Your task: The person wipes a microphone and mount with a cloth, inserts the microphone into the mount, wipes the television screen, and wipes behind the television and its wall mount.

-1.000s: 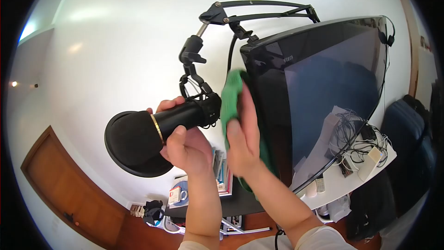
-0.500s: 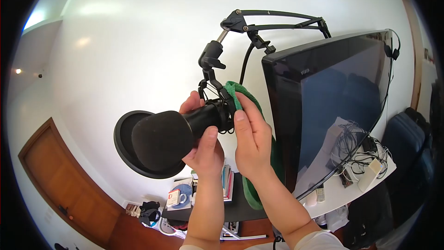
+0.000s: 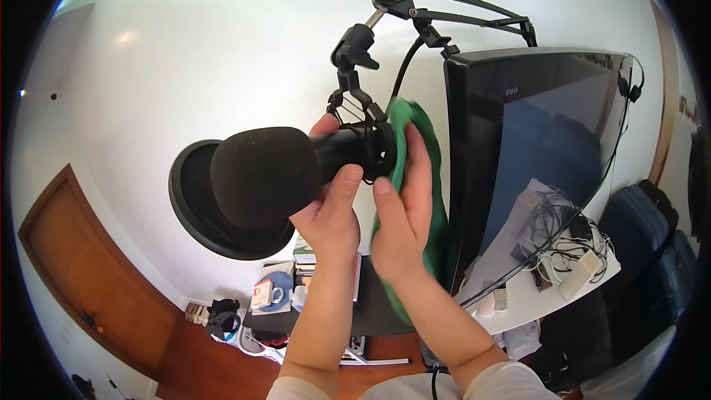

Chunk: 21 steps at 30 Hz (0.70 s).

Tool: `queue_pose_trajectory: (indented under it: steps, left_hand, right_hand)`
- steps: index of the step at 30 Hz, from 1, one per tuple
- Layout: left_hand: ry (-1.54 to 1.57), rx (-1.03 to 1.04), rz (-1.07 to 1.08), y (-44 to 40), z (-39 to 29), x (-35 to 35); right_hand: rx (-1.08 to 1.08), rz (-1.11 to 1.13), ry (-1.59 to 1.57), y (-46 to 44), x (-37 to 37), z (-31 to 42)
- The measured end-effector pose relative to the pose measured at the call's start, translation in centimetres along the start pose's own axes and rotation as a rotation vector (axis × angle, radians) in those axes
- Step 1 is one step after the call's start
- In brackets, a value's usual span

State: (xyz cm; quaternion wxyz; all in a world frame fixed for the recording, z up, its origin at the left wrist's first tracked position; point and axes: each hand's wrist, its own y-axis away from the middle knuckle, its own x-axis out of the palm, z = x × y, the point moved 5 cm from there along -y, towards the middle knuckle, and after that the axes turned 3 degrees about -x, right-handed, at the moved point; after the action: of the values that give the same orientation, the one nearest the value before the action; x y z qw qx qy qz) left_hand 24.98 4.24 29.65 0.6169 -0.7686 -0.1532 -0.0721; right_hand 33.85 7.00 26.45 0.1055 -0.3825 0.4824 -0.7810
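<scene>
A black microphone with a foam windscreen hangs in a shock mount from a jointed boom arm. Behind the foam sits a round pop filter. My left hand is wrapped round the microphone body just behind the foam, thumb in front and a fingertip showing above. At the rear end of the microphone, my right hand holds a green cloth between thumb and fingers. The cloth lies against the mount's back end and hangs down behind my right wrist.
A large dark screen stands close on the right, with headphones at its far corner. Tangled cables lie on a white table. Below is a dark desk with books and small boxes. A wooden door is at left.
My right hand and the cloth have shifted back off the mount's side to its rear end. My left hand still grips the microphone. The view has also shifted.
</scene>
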Motion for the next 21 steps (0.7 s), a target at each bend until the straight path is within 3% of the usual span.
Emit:
queue_pose_trajectory:
  steps: [5, 10, 17, 19, 21]
  left_hand:
    - [0.05, -0.011, 0.03, 0.7, 0.0, -0.6]
    - [-0.068, 0.026, 0.068, 0.7, 0.6, -1.3]
    - [-0.063, 0.077, 0.026, -0.4, 0.9, -1.6]
    - [0.034, -0.011, 0.025, -0.9, 1.0, -1.8]
    - [0.034, -0.026, 0.001, -0.9, 1.3, -1.8]
  right_hand:
    - [0.03, -0.041, -0.068, 2.0, -0.3, -0.2]
    - [0.306, -0.141, -0.227, 1.6, -0.7, -0.5]
    - [0.273, -0.092, -0.197, 1.9, -0.2, -1.5]
    - [0.151, -0.039, -0.056, 2.1, -0.3, -1.4]
    - [0.27, -0.104, -0.133, 2.4, -1.1, -1.4]
